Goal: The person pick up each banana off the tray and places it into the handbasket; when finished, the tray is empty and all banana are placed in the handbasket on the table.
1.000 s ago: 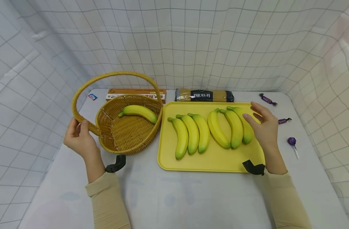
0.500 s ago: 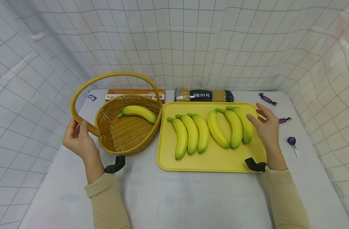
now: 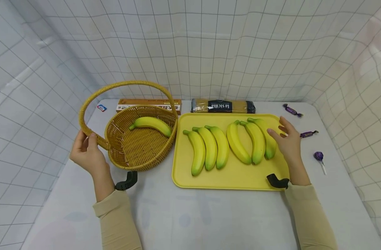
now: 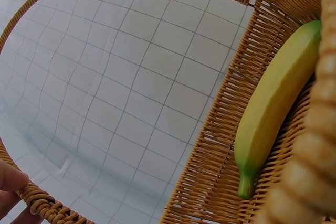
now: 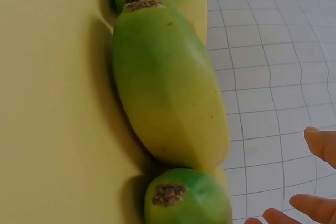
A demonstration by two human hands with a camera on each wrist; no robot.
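Hands (image 3: pixel 90 154) (image 3: pixel 289 142) apart, pale tabletop (image 3: pixel 190 215), gridded drapes (image 3: pixel 209 41)

Head view: forward and down across the table (image 3: pixel 190 215). Wrist views: left, beside the basket (image 4: pixel 220 135); right, close upon bananas (image 5: pixel 168 82); both subjects recur in the head view.

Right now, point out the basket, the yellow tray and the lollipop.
Basket (image 3: pixel 138 147), head view: on its bare woven floor.
Yellow tray (image 3: pixel 235 177), head view: on its bare near part.
Lollipop (image 3: pixel 318 156), head view: on its purple ball.
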